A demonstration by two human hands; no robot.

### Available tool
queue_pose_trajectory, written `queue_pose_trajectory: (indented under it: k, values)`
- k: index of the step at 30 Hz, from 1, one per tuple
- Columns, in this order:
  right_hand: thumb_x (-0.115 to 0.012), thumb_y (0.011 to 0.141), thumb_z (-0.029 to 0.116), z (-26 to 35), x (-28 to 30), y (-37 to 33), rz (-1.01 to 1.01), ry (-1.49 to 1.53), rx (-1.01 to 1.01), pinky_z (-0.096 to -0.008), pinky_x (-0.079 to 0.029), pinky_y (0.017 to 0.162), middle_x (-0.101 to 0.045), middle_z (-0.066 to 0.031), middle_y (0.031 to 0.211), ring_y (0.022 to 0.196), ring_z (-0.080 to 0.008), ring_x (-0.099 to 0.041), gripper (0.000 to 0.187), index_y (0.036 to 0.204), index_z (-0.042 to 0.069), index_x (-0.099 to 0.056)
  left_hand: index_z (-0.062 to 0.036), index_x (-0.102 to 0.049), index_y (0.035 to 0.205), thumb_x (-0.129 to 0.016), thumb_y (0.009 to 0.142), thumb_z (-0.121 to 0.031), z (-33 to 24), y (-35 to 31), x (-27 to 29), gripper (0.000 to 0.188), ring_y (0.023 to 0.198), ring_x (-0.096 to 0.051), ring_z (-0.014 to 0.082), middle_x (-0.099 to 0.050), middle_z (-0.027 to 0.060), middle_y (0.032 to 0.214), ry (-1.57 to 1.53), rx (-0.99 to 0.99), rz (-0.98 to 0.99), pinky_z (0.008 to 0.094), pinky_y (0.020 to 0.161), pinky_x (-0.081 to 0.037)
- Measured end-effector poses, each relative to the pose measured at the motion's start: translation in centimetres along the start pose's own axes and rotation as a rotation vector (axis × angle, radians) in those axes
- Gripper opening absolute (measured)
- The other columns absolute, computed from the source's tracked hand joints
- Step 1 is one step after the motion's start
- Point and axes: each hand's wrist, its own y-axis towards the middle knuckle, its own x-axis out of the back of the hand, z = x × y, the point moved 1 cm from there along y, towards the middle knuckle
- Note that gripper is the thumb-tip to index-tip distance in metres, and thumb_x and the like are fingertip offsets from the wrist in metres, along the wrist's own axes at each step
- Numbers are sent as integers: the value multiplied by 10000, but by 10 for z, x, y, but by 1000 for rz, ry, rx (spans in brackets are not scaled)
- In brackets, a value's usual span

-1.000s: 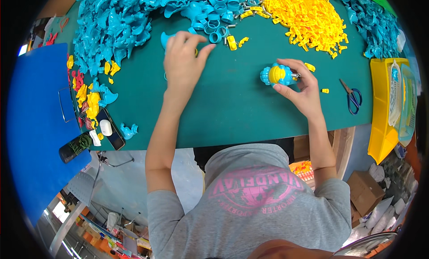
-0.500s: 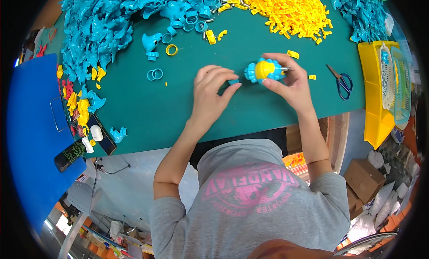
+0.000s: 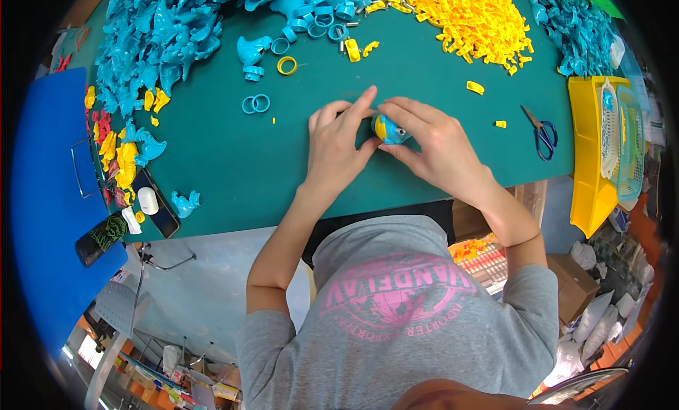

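Note:
Between my two hands, above the near middle of the table, is a blue and yellow plastic toy assembly (image 3: 382,130) with a small metal piece showing on its right side. My right hand (image 3: 442,145) grips it from the right, thumb below and fingers over the top. On its other side my left hand (image 3: 334,147) closes against it with the thumb, the index finger pointing up and away. The small blue piece that the left fingers pinched earlier is hidden now. Farther off lie a yellow ring (image 3: 286,65), two blue rings (image 3: 255,104) and a blue moulded part (image 3: 252,55).
The green tabletop (image 3: 233,162) carries heaps of blue parts (image 3: 159,49) and small yellow pieces (image 3: 481,24) along its far side. Scissors (image 3: 542,135) lie at right beside a yellow bin (image 3: 593,155). A phone (image 3: 160,213) with a white case (image 3: 148,200) rests at left.
My right hand has brought the toy assembly left to meet my left hand. The left index finger has lifted, and the small blue piece has gone from sight.

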Motion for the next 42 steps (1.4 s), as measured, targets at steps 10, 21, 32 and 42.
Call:
queue_pose_trajectory:
  k: [10, 21, 32, 42]
  values:
    - [-785, 593, 168, -18, 31, -33, 374, 231, -36, -360, -471, 809, -604, -140, 1056, 958, -306, -585, 522, 1055, 32, -586, -74, -625, 1037, -725, 693, -123, 26, 23, 57, 361, 931, -560, 250, -621, 84, 964, 30, -50, -175, 347, 811, -439]
    - [-728, 608, 289, -282, -128, -361, 466, -228, -987, -420, -494, 784, -634, -189, 920, 876, -350, -611, 500, 1021, 50, -580, -85, -660, 885, -687, 752, -155, 89, 128, 89, 153, 797, -551, 269, -542, 89, 924, 432, -89, -446, 345, 689, -456]
    - [-581, 764, 115, -67, 31, -151, 1044, 285, -328, -284, -450, 515, -606, -38, 627, 547, -145, -595, 78, 716, 60, -608, -24, -579, 839, -696, 760, -47, 29, 49, 71, 143, 673, -555, 90, -590, 24, 753, -332, 200, -446, 209, 611, -442]
    - [-634, 781, 106, -133, 40, 74, -409, -358, 147, -333, -452, 667, -538, -78, 801, 762, -231, -545, 100, 868, 58, -634, -78, -637, 761, -743, 651, -57, -20, 8, 4, 154, 724, -545, 223, -582, 39, 762, 34, -214, -1, 316, 621, -445]
